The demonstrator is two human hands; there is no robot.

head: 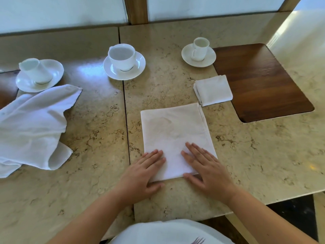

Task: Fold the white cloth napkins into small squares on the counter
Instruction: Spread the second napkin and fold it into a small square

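A white cloth napkin (pixel 173 131) lies folded into a flat rectangle on the beige stone counter (pixel 255 155), straight in front of me. My left hand (pixel 146 170) presses flat on its near left corner with straight fingers. My right hand (pixel 205 169) presses flat on its near right corner, thumb off the cloth's edge. A small folded square napkin (pixel 213 90) sits behind it to the right, partly on a wooden inset. A heap of loose white napkins (pixel 33 127) lies at the left.
Three white cups stand on saucers along the back: one at the left (pixel 37 73), one in the middle (pixel 123 60), a small one at the right (pixel 199 51). A dark wooden inset (pixel 263 81) is set in the counter at right. The counter's near edge drops off at lower right.
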